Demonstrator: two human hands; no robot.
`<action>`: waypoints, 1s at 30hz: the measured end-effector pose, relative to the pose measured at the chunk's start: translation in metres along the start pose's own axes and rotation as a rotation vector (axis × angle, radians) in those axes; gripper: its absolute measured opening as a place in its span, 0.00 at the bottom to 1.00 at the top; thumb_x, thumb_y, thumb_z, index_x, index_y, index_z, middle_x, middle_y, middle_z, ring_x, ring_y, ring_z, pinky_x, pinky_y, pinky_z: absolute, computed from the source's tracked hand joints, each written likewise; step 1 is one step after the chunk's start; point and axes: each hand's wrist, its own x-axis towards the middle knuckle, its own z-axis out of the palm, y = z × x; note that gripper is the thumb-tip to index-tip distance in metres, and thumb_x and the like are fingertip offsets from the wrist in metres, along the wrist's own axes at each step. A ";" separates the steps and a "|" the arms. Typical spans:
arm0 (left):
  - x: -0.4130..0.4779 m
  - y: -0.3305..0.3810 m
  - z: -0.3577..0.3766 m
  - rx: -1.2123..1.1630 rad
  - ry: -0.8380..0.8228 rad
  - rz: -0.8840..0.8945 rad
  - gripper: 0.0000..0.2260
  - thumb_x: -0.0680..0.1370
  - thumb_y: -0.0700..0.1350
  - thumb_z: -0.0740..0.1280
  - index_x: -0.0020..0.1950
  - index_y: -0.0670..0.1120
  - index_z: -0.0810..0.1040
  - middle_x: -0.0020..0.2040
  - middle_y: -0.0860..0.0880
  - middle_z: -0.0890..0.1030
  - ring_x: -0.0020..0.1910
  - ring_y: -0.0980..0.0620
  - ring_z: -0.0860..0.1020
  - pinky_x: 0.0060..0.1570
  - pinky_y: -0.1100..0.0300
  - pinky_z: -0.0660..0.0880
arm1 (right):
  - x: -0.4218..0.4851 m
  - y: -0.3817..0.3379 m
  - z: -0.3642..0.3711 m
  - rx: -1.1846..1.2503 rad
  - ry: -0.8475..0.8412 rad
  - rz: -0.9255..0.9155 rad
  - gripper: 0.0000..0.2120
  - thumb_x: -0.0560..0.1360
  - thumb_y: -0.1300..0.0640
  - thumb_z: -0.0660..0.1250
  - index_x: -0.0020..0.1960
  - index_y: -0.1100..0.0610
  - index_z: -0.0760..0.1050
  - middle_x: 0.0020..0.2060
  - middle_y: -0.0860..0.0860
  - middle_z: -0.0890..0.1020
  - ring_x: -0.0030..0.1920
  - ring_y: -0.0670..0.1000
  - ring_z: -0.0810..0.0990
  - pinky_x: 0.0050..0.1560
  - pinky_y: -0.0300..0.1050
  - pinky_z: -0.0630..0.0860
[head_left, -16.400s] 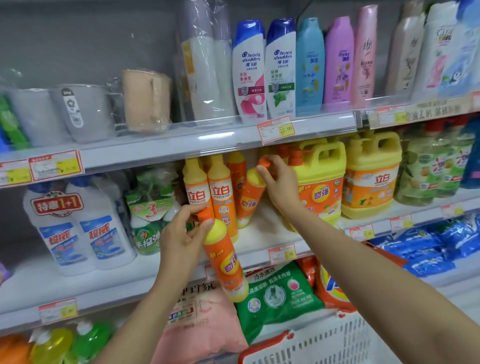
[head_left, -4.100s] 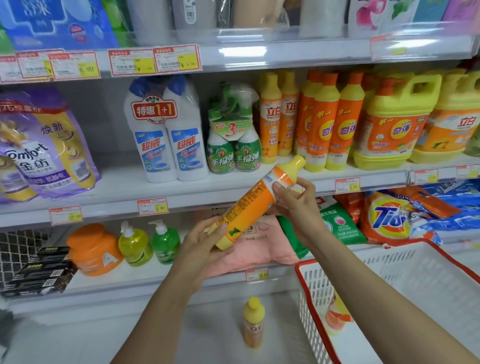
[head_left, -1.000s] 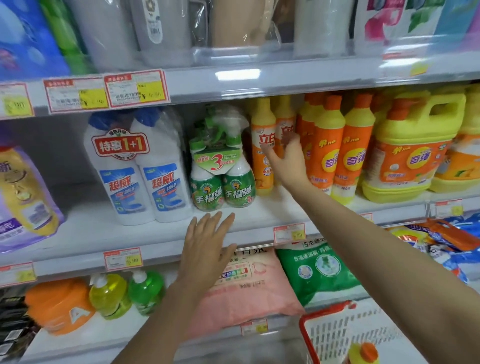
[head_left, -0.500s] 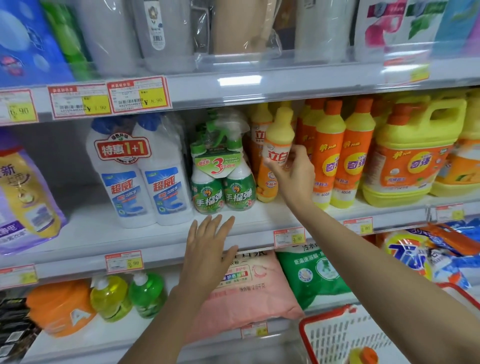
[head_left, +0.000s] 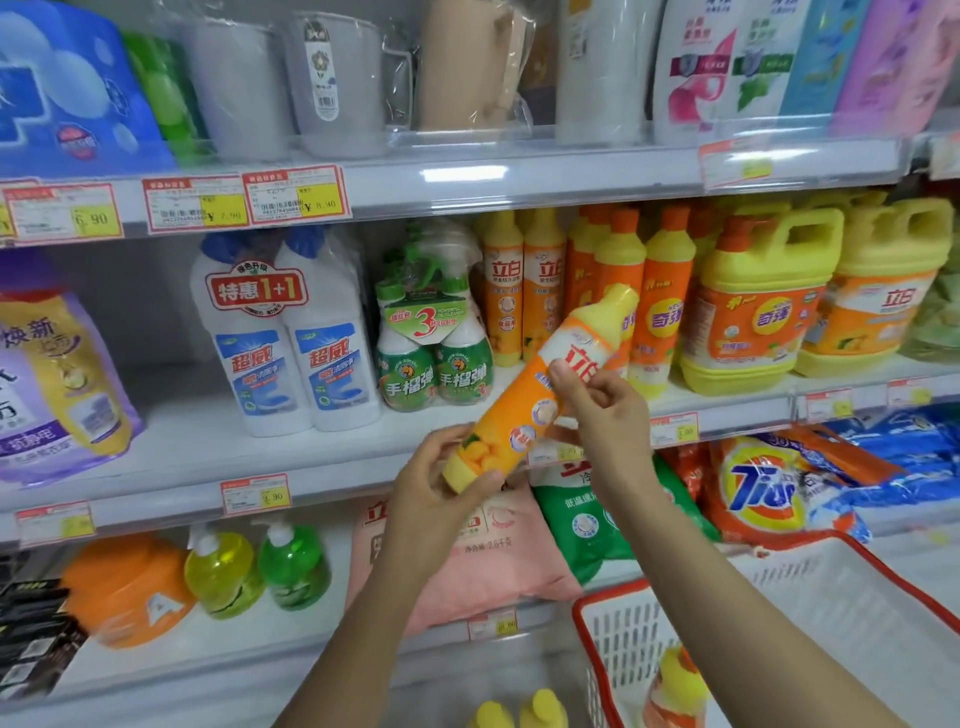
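Two hands hold our orange dish-soap bottle (head_left: 540, 395) slanted at frame centre: left hand (head_left: 441, 499) grips its base, right hand (head_left: 602, 410) pinches its label, cap toward upper right.

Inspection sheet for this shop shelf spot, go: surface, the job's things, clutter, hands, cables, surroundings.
Surface: white metal middle shelf, price tags along its front edge.
Job's things: orange-and-yellow plastic dish-soap bottle, tilted, yellow cap up-right, held off the shelf; white plastic basket with red rim at lower right, a similar bottle inside.
Clutter: twin white cleaner bottles, green spray-bottle pack, yellow handled jugs.
Hands: left hand grips the bottle's base; right hand pinches its label area.
Cables: nothing seen.
Surroundings: shampoo bottles on the upper shelf; pink detergent bag and green detergent bag below.
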 end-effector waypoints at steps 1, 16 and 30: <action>-0.008 -0.005 -0.001 -0.023 0.000 -0.007 0.23 0.65 0.50 0.76 0.59 0.56 0.77 0.53 0.58 0.83 0.49 0.59 0.82 0.44 0.64 0.78 | -0.007 0.004 0.000 -0.010 -0.028 0.038 0.19 0.73 0.47 0.74 0.51 0.62 0.75 0.49 0.62 0.84 0.48 0.57 0.86 0.46 0.56 0.84; -0.073 -0.014 -0.031 -0.247 -0.047 -0.208 0.28 0.65 0.46 0.80 0.63 0.52 0.75 0.52 0.49 0.84 0.47 0.52 0.83 0.44 0.59 0.80 | -0.046 0.017 0.013 0.008 -0.110 0.018 0.25 0.71 0.56 0.77 0.61 0.49 0.66 0.45 0.55 0.78 0.35 0.43 0.85 0.30 0.36 0.78; -0.082 -0.009 -0.053 -0.103 0.088 0.035 0.30 0.60 0.43 0.79 0.61 0.49 0.77 0.57 0.52 0.81 0.53 0.59 0.80 0.47 0.67 0.76 | -0.054 0.009 0.018 -0.103 -0.209 0.065 0.27 0.73 0.52 0.75 0.65 0.53 0.65 0.52 0.54 0.77 0.37 0.43 0.85 0.32 0.39 0.80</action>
